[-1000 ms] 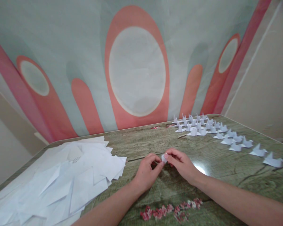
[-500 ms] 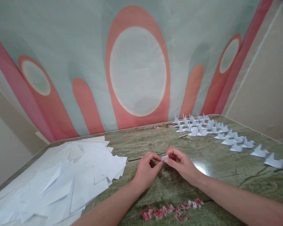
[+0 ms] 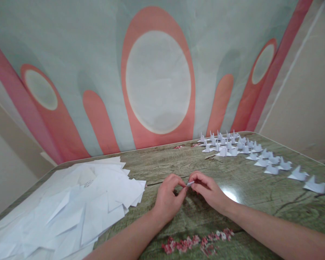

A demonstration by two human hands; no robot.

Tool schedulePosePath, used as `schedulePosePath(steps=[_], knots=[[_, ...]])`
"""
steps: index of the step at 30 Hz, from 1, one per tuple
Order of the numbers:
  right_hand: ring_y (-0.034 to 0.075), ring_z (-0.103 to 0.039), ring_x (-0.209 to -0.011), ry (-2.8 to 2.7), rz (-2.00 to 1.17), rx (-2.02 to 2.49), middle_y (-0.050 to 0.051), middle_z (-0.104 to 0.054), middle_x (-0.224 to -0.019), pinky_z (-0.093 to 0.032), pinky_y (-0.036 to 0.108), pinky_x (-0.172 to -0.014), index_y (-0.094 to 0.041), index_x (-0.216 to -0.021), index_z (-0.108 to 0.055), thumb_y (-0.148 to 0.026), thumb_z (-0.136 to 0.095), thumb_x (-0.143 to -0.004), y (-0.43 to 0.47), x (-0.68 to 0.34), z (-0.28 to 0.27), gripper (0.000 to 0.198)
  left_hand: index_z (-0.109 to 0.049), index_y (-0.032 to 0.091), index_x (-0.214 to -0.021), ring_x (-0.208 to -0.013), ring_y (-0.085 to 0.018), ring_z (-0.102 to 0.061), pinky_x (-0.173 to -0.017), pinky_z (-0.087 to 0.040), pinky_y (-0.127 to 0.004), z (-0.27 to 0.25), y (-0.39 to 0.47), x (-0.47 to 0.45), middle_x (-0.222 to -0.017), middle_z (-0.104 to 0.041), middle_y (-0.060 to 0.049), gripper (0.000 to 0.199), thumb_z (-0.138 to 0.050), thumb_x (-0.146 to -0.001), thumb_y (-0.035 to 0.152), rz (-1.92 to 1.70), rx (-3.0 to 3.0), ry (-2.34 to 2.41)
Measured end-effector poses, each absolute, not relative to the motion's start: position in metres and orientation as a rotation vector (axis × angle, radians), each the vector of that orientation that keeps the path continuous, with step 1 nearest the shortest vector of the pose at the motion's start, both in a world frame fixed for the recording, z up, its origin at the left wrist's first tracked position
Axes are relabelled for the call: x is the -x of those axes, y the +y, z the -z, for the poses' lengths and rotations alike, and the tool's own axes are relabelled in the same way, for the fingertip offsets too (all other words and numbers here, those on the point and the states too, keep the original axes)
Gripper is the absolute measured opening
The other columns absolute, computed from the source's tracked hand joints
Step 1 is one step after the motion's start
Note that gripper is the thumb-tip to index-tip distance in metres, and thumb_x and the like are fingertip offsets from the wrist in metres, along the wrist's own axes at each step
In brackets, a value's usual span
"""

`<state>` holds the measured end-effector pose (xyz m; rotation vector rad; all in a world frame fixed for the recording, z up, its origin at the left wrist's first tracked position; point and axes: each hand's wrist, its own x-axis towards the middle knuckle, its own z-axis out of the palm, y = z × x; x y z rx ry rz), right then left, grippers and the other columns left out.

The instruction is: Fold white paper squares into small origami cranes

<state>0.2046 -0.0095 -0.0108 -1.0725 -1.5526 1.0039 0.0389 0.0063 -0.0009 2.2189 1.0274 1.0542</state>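
A small folded piece of white paper (image 3: 190, 183) is pinched between both my hands, above the middle of the table. My left hand (image 3: 172, 195) grips its left end with thumb and fingertips. On the other end, my right hand (image 3: 206, 189) closes thumb and forefinger. Most of the paper is covered by the fingers, and only a narrow strip shows, so its folded form cannot be made out. Off to the right stand several folded white paper birds (image 3: 271, 169) in loose rows, apart from my hands.
A broad, untidy pile of white paper sheets (image 3: 97, 202) covers the table's left side. The wood-patterned table (image 3: 157, 164) has printed pink flowers (image 3: 186, 243) near its front. Behind it hangs a green and coral backdrop (image 3: 158, 141).
The paper has tilted, showing a thinner strip than before. Both hands have shifted only slightly and keep their pinch. The birds and the sheet pile have not moved.
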Motion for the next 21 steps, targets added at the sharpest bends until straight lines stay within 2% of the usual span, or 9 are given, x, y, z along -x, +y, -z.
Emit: schedulePosePath(steps=[7,21], knots=[[0.013,-0.044,-0.061,-1.515,-1.101,1.121,-0.003,-0.047,-0.063,-0.034,0.025,-0.057,-0.018,-0.075,-0.051,-0.021,-0.044,-0.078,-0.0116,-0.2027,0.0096,0.008,-0.056,0.018,-0.073,-0.081,-0.016,-0.053,-0.074,-0.04,-0.027,0.0024,0.0055,-0.0383,-0.08,-0.056,-0.003,0.006,-0.056,-0.077,0.013,-1.085,-2.254,1.016],[0.012,-0.045,-0.062,-1.531,-1.059,1.158,-0.003,-0.049,-0.065,-0.035,0.024,-0.057,-0.017,-0.075,-0.052,-0.009,-0.043,-0.069,-0.0098,-0.2015,0.0137,0.014,-0.055,0.018,-0.073,-0.08,-0.016,-0.053,-0.073,-0.041,-0.028,0.0003,0.005,-0.0374,-0.079,-0.056,-0.003,0.008,-0.054,-0.077,0.012,-1.086,-2.209,1.007]])
